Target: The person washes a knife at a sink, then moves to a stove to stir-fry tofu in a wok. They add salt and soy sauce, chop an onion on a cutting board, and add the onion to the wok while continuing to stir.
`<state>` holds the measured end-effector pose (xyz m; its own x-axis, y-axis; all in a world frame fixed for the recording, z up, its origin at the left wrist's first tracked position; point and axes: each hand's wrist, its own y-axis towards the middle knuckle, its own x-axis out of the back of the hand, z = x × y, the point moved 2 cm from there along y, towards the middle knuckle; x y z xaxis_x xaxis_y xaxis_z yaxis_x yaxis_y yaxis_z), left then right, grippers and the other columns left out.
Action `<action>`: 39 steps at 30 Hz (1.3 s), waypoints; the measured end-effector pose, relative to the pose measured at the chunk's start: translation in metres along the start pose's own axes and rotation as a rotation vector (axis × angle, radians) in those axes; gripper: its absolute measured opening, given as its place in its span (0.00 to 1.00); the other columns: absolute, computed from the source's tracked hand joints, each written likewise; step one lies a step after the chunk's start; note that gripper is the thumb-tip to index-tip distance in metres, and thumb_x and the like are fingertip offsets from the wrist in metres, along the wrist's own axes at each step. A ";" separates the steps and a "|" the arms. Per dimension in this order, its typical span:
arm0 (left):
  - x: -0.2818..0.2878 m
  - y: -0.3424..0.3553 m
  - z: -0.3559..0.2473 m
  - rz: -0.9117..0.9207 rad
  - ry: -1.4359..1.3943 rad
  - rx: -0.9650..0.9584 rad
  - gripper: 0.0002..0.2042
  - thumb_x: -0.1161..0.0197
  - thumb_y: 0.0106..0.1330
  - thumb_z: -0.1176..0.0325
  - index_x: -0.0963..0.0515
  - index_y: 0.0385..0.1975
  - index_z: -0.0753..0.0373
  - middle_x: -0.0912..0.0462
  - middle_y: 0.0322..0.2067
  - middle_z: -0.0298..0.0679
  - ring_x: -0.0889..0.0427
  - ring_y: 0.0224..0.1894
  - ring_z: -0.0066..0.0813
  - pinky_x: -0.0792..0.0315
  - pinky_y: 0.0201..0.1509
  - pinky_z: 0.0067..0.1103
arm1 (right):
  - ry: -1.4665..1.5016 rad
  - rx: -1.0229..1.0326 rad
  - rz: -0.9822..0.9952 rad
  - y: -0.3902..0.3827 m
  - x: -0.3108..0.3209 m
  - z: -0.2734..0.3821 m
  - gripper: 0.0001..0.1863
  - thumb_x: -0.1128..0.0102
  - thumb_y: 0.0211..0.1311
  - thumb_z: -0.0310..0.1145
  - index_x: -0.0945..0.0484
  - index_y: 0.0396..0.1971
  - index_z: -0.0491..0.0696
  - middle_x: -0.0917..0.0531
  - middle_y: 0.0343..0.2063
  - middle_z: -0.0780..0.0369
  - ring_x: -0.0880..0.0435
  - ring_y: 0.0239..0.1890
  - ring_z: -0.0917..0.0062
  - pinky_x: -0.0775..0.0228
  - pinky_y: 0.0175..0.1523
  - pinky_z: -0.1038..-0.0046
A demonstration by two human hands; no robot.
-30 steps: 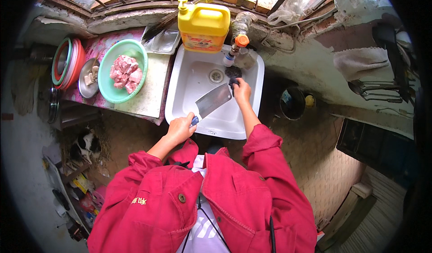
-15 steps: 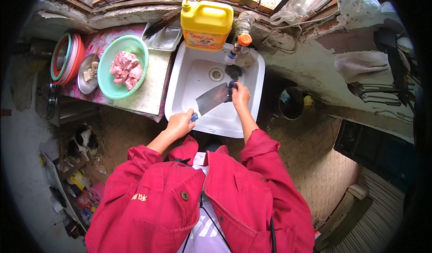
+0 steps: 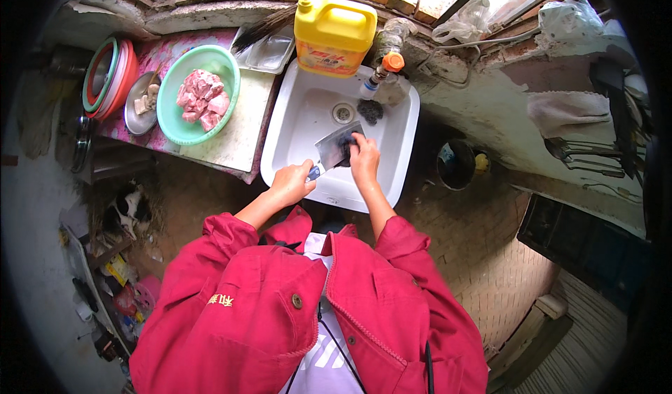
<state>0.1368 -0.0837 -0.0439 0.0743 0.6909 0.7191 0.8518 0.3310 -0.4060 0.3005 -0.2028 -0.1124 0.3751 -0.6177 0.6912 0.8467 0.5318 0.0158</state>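
Note:
Over the white sink point(image 3: 283, 142), my left hand point(image 3: 291, 182) is closed round the blue-and-white handle of a cleaver point(image 3: 327, 153). The broad blade tilts up and to the right. My right hand point(image 3: 365, 161) pinches a dark scrubbing pad point(image 3: 345, 140) against the blade's face; the fingers partly hide the pad, so its exact kind is unclear. A black mesh scrubber point(image 3: 369, 111) lies in the sink beside the drain point(image 3: 343, 113), under the tap point(image 3: 381, 70) with its orange top.
A yellow pump jug point(image 3: 334, 35) stands at the sink's back edge. On the table point(image 3: 241, 145) to the left are a green basin point(image 3: 168, 124) of raw meat point(image 3: 201, 98), a metal bowl point(image 3: 138, 122) and stacked basins point(image 3: 120, 79). A cat point(image 3: 130, 210) lies below; a bucket point(image 3: 455, 166) stands right.
My right hand has moved down and left along the cleaver's blade with the pad. The blade now points more steeply upward, while my left hand keeps its grip. The view has shifted slightly.

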 end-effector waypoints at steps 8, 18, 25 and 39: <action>-0.007 0.013 0.009 -0.036 0.069 -0.059 0.14 0.41 0.53 0.63 0.31 0.36 0.61 0.21 0.23 0.51 0.22 0.29 0.56 0.31 0.33 0.43 | 0.139 0.181 0.119 -0.009 -0.013 0.041 0.13 0.40 0.51 0.24 0.19 0.38 0.49 0.20 0.31 0.54 0.21 0.34 0.59 0.29 0.40 0.65; -0.006 0.001 0.006 -0.002 0.114 -0.029 0.15 0.40 0.53 0.63 0.30 0.36 0.63 0.20 0.25 0.51 0.20 0.30 0.52 0.29 0.35 0.42 | -0.208 0.042 0.049 0.036 -0.018 -0.026 0.13 0.40 0.51 0.30 0.20 0.39 0.57 0.22 0.31 0.58 0.22 0.38 0.61 0.36 0.44 0.57; -0.018 0.003 0.031 0.007 -0.147 0.196 0.14 0.40 0.54 0.60 0.27 0.34 0.64 0.20 0.27 0.52 0.21 0.35 0.53 0.29 0.38 0.39 | -0.398 -0.231 0.187 0.081 0.037 -0.078 0.14 0.35 0.49 0.41 0.17 0.38 0.59 0.16 0.36 0.63 0.23 0.45 0.65 0.43 0.52 0.62; -0.023 0.054 -0.005 0.094 -0.744 0.363 0.12 0.37 0.56 0.62 0.28 0.29 0.64 0.29 0.16 0.32 0.33 0.12 0.19 0.38 0.14 0.19 | -0.110 0.241 -0.150 0.163 0.110 -0.006 0.30 0.35 0.53 0.45 0.30 0.55 0.50 0.26 0.44 0.54 0.26 0.48 0.60 0.34 0.51 0.65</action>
<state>0.1835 -0.0852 -0.0795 -0.3338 0.9283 0.1639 0.6296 0.3489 -0.6941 0.4820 -0.1878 -0.0384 0.1985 -0.6402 0.7421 0.7707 0.5697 0.2854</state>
